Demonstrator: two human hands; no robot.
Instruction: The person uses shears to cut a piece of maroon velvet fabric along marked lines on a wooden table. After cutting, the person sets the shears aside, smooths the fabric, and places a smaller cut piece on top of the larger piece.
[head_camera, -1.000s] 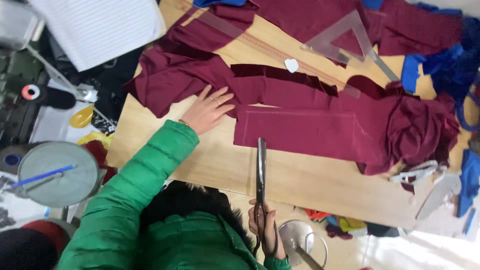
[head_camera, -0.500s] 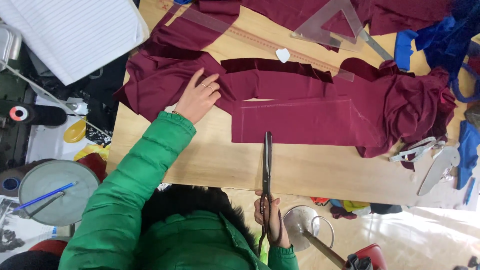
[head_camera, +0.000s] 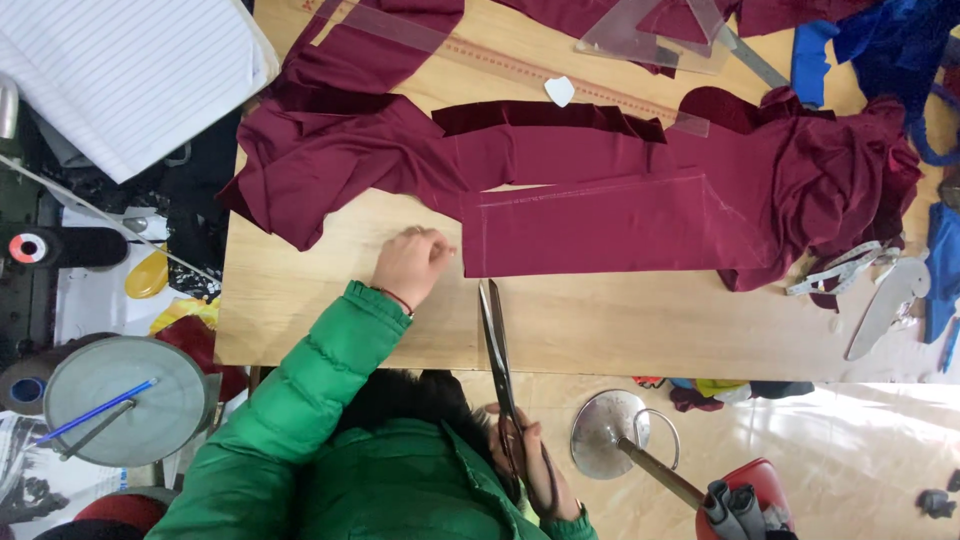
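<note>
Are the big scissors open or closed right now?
Closed, or very nearly. The scissors lie on the wooden table with both blades together as one thin line; the right hand grips the handles.

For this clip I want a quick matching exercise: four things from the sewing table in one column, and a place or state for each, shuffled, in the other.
Things:
1. left hand
2. scissors
3. white chalk piece
4. measuring tape

Places or states:
A. beside the long clear ruler, on bare wood
B. held by the right hand, blades pointing at the maroon fabric
C. fingers curled on the table by the fabric's left edge
D. coiled near the fabric's bunched right end

Pairs: 1-C, 2-B, 3-A, 4-D
</note>
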